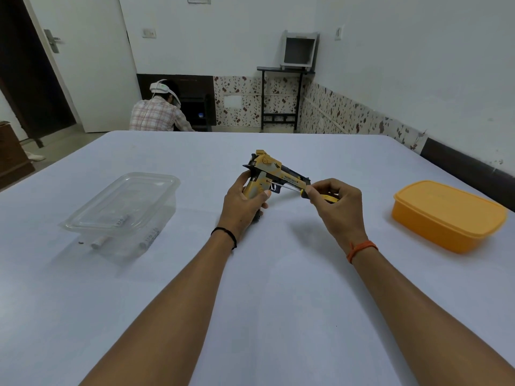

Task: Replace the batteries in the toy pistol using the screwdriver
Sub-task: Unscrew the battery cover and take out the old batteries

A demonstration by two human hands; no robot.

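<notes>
Toy pistol held above the table near its middle, grip downward, muzzle angled right and away. Left hand closed around the grip, thumb laid across the near face, remaining fingers wrapped behind and mostly hidden. Right hand pinched shut on the yellow-and-black handle of the screwdriver, thumb and forefinger at the collar, other fingers curled over the rear of the handle. Thin metal shaft ran leftward from that hand, tip set at a small dark spot on the grip's side, judged to be the cover screw; actual seating in the screw head too small to confirm. Pistol judged light, rigid moulded plastic, smooth and somewhat slippery, with thin cover parts likely to crack under hard pressure; best held low on the grip, clear of the screw, as seen here. Screwdriver judged light and stiff, its narrow tip prone to slipping off a small screw unless kept square to it. Clear container stood well to the left on the table, several batteries lying inside along with a tiny dark item, possibly a screw. Orange lidded box stood well to the right. Neither container touched by either hand.
</notes>
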